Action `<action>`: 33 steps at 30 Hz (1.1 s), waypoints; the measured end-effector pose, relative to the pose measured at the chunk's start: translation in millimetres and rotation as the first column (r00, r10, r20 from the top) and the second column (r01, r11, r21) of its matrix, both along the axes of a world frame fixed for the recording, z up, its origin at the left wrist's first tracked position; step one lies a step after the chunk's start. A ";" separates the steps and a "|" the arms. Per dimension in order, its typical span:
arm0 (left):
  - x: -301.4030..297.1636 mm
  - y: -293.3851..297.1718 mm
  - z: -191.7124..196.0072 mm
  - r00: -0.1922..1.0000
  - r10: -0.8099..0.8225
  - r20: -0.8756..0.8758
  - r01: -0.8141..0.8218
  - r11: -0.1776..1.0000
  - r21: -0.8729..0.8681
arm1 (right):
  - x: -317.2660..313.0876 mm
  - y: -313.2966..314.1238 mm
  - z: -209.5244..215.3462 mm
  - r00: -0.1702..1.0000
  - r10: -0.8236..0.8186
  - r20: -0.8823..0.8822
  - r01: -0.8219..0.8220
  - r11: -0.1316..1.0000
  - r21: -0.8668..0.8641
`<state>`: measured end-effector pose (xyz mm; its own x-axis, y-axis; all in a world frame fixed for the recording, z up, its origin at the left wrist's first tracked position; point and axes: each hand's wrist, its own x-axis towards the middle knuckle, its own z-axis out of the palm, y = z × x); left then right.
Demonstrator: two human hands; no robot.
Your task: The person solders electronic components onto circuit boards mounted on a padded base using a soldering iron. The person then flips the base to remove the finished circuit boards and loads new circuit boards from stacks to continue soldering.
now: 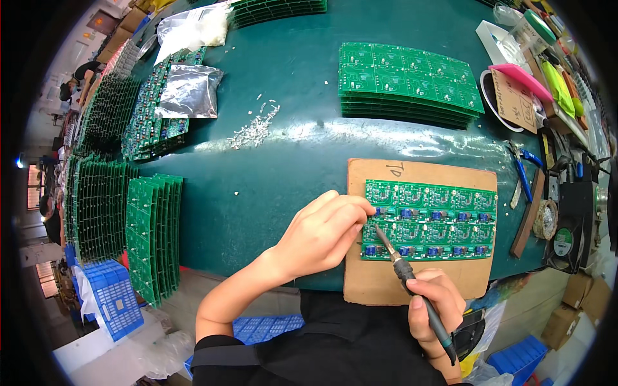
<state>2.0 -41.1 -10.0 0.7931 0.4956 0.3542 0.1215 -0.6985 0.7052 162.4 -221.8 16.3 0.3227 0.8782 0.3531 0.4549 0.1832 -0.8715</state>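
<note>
My right hand (438, 305) is closed around the dark handle of a soldering iron (403, 267). The iron slants up to the left, its metal tip at the left part of a green circuit board panel (430, 220). Rows of small parts, some blue, cover that panel, which lies flat on a brown cardboard sheet (362, 280). At the panel's left edge my left hand (322, 235) has its fingers pinched together, close to the iron's tip. Whatever sits between those fingertips is too small or hidden to make out.
Stacked green panels (409, 80) lie at the far right, and upright ones (154, 228) stand on the left. Small loose parts (256, 127) are scattered mid-table near a silvery bag (191, 90). Blue-handled pliers (523, 174) and a solder-like coil (546, 219) lie on the right.
</note>
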 end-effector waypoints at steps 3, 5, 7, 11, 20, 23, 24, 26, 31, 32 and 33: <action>1.0 0.5 -2.3 1.000 -0.002 0.021 0.002 1.000 0.018 | -0.9 1.4 0.7 1.000 -0.004 0.001 0.004 0.999 -0.040; 1.6 -0.6 -2.6 1.000 0.006 0.020 -0.007 0.999 0.038 | -1.6 1.5 0.8 1.000 -0.003 0.006 0.003 0.999 -0.039; 1.7 -1.2 -3.1 1.000 0.005 0.004 -0.005 0.998 0.068 | -2.5 1.1 0.4 1.000 -0.003 0.012 0.003 0.999 -0.037; 1.9 -2.9 0.1 0.999 0.010 -0.033 -0.007 0.995 0.095 | -1.6 -0.5 -0.2 0.999 0.006 0.040 -0.006 1.000 0.005; 19.5 -12.3 19.0 0.998 0.052 -0.030 -0.057 0.984 -0.167 | 20.4 -23.3 5.7 0.980 -0.197 0.023 0.197 0.980 0.009; 34.1 -15.2 10.7 1.000 0.016 0.000 -0.016 0.999 -0.047 | 21.1 -24.6 5.6 0.982 -0.189 0.014 0.190 0.982 -0.013; 36.6 -15.6 9.4 1.000 -0.003 -0.002 0.003 1.000 0.007 | 21.1 -24.1 5.5 0.984 -0.179 0.007 0.180 0.984 -0.020; 39.2 -17.4 6.8 0.999 -0.014 -0.034 0.015 1.000 0.018 | 21.7 -23.1 3.5 0.984 -0.179 0.006 0.179 0.984 -0.012; 43.9 -17.4 4.6 0.999 0.009 -0.042 -0.005 0.996 0.089 | 22.7 -20.1 -0.6 0.990 -0.141 -0.012 0.140 0.990 -0.026; 44.3 -17.8 4.8 0.999 0.007 -0.043 -0.003 0.996 0.087 | 22.7 -19.8 0.0 0.990 -0.143 -0.013 0.143 0.989 -0.028; 44.4 -18.3 5.0 0.999 0.008 -0.054 -0.003 0.996 0.093 | 22.6 -19.5 0.9 0.991 -0.135 -0.018 0.135 0.990 -0.040</action>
